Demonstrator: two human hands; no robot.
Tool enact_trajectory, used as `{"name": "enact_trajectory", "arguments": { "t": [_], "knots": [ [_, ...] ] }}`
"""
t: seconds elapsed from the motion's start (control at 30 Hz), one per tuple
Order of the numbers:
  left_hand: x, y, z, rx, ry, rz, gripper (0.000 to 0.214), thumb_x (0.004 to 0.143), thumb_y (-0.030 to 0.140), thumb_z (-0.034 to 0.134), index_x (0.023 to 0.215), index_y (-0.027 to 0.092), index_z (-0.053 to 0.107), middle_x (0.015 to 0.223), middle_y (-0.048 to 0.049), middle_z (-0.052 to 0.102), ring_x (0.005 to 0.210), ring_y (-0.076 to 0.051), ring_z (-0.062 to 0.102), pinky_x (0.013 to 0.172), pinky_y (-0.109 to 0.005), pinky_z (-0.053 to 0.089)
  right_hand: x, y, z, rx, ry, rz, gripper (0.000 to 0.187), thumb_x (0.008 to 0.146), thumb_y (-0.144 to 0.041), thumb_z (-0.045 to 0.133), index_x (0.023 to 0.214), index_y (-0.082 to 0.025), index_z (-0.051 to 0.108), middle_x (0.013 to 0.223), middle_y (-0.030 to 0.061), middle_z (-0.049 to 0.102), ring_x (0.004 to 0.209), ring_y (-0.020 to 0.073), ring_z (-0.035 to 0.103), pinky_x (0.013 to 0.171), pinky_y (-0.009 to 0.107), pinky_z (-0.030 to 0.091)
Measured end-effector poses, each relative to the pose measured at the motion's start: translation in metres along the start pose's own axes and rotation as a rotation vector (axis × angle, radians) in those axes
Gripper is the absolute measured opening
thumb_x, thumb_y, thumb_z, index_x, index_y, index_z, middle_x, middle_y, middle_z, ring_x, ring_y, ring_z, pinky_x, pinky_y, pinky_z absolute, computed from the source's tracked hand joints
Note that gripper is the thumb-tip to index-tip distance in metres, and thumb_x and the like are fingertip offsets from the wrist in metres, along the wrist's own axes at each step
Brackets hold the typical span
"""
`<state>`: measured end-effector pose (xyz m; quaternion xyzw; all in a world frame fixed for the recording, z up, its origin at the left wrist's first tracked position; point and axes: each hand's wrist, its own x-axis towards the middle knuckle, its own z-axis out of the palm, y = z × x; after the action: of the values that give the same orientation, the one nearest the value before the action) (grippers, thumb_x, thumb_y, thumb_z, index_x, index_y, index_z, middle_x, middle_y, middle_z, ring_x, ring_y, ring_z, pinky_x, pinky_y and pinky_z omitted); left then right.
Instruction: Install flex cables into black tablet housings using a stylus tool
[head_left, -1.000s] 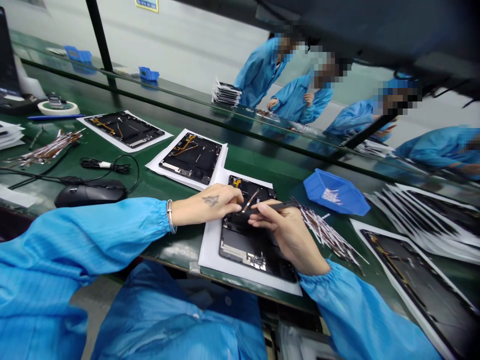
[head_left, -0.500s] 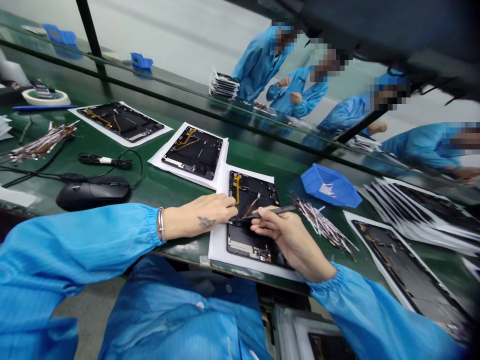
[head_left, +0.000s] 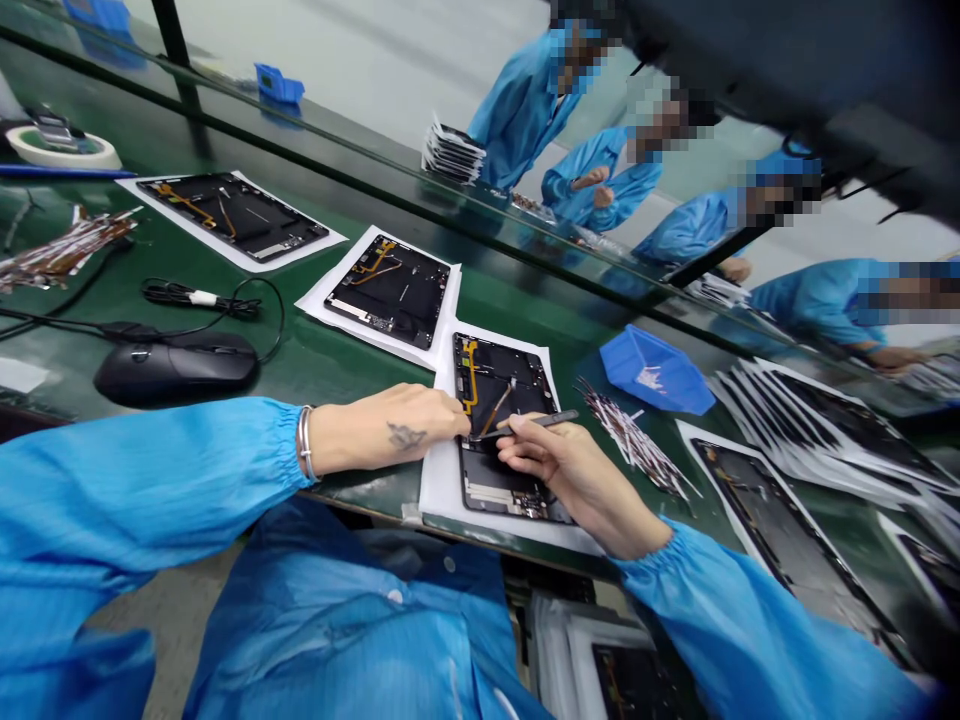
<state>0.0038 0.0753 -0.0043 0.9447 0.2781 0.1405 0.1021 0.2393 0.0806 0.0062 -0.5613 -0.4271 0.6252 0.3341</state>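
A black tablet housing lies on a white sheet at the table's front edge. An orange flex cable runs along its left side, and a thin brown strip slants across its middle. My right hand is closed round dark tweezers, their tips low over the housing beside my left fingers. My left hand reaches in from the left, fingers bent together at the housing's left edge, near the flex cable's lower end. Whatever its fingertips pinch is hidden.
Two more housings on white sheets lie behind to the left. A black mouse and coiled cable are left. A blue bin, a pile of thin strips and stacked housings stand right. Co-workers sit beyond the glass.
The view has shifted slightly. Both hands stay at the same part of the housing, with the tweezers still in my right hand and their tips close to my left fingers.
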Motion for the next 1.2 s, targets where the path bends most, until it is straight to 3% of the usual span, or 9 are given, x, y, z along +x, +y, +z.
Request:
{"name": "enact_trajectory", "arguments": {
  "t": [0.2,0.63,0.9,1.2],
  "knots": [
    [0.001,0.004,-0.003,0.033,-0.011,-0.007,0.021,0.093,0.004,0.046,0.101,0.013,0.063,0.098,-0.0069,0.067,0.089,-0.02,0.065,0.067,-0.027,0.044,0.001,-0.001,0.0,-0.014,0.006,0.022,0.024,0.066,-0.031,0.089,0.073,-0.013,0.074,0.068,0.0085,0.075,0.057,0.0144,0.071,0.056,0.016,0.06],
    [0.002,0.007,-0.006,0.044,-0.046,-0.044,0.022,0.093,0.003,0.047,0.104,0.013,0.063,0.099,-0.0065,0.067,0.091,-0.02,0.066,0.067,-0.026,0.044,0.002,0.0,0.0,-0.036,-0.013,0.012,0.032,0.061,-0.037,0.092,0.073,-0.013,0.074,0.069,0.0079,0.075,0.058,0.0146,0.071,0.055,0.016,0.06],
    [0.002,0.008,-0.009,0.031,-0.044,-0.036,0.023,0.092,0.003,0.048,0.106,0.013,0.064,0.097,-0.0065,0.067,0.087,-0.021,0.066,0.063,-0.029,0.043,-0.001,-0.002,0.005,-0.044,-0.002,-0.005,0.03,0.066,-0.037,0.089,0.075,-0.014,0.072,0.069,0.0072,0.074,0.058,0.0145,0.071,0.053,0.015,0.059],
    [0.002,0.011,-0.013,0.032,-0.093,-0.048,0.026,0.092,0.002,0.047,0.107,0.013,0.064,0.101,-0.0069,0.067,0.093,-0.021,0.066,0.069,-0.027,0.046,-0.003,0.001,0.005,-0.074,0.013,-0.048,0.045,0.055,-0.048,0.092,0.076,-0.013,0.073,0.069,0.0071,0.074,0.059,0.0142,0.071,0.053,0.016,0.059]
  ]
}}
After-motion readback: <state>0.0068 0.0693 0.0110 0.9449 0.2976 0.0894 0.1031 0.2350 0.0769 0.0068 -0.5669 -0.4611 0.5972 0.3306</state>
